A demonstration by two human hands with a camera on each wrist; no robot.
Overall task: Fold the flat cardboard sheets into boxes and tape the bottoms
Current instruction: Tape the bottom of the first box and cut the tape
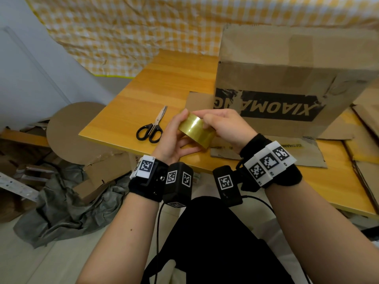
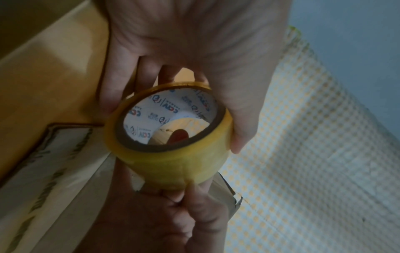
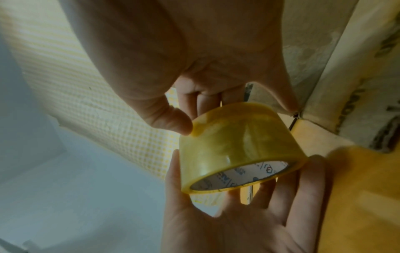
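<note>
Head view: tape roll [image 1: 196, 130] between hands.

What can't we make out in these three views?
- Free end of the tape roll: not visible in any view; the right hand and glare cover the surface.
- Box bottom seam: head view shows only its sides.
- Scissors: absent from the left wrist view.
- Core print: blurred in both wrist views.
</note>
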